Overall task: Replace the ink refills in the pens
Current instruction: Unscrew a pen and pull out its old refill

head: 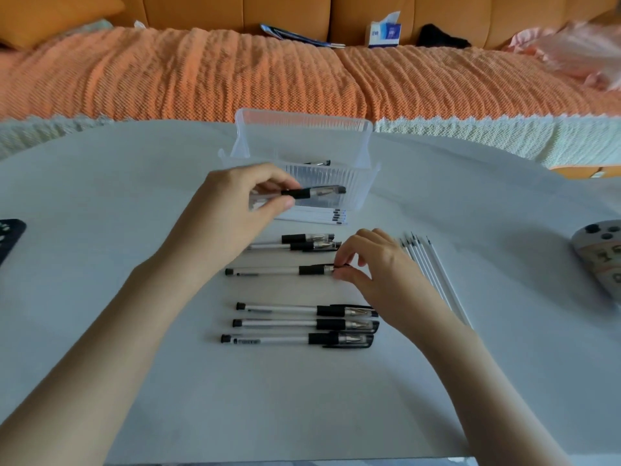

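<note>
My left hand holds a clear pen with a black grip level above the table, in front of the clear plastic box. My right hand pinches the cap end of another pen that lies alone on the table. Two capped pens lie just beyond it, three more nearer me. A fan of thin white refills lies to the right of my right hand. Another bundle of refills lies at the foot of the box.
One pen lies inside the box. A dark remote sits at the left table edge, a game controller at the right edge. Beyond the table is an orange-covered sofa with a tissue box.
</note>
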`<action>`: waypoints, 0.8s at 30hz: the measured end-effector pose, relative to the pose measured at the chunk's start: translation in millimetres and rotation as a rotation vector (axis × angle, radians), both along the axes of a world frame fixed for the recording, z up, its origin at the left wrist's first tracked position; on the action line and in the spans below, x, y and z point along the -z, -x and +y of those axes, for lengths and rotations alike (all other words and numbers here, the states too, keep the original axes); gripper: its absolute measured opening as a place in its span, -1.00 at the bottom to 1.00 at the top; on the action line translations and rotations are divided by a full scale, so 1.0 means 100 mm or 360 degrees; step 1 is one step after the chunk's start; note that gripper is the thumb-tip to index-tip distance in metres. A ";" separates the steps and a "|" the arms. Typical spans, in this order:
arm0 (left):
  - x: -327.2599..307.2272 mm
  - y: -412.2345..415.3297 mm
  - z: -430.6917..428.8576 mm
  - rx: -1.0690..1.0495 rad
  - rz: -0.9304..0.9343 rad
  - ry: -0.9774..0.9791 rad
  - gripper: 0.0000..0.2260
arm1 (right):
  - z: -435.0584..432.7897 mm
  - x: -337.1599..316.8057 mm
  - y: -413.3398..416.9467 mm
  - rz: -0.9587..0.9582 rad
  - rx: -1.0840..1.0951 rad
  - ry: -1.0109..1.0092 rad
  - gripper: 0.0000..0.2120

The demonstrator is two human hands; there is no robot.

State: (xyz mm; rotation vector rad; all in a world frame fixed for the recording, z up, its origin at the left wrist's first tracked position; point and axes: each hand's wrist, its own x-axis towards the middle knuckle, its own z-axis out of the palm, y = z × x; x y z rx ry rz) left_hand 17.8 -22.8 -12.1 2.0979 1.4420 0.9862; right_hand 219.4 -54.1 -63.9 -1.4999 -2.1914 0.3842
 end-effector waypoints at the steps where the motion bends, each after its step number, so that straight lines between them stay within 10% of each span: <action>1: -0.04 -0.02 0.09 -0.0003 0.0029 -0.0012 -0.87 | -0.01 0.00 0.00 0.0002 -0.0011 0.0000 -0.90; 14: -0.11 -0.24 1.07 0.0009 0.0416 0.0402 -0.83 | -0.03 0.02 -0.01 -0.0008 -0.0049 -0.0056 -0.91; 24: -0.17 -0.21 0.19 0.0138 0.0028 -0.0017 -0.86 | -0.02 -0.06 -0.02 0.0062 0.0029 -0.0027 -0.88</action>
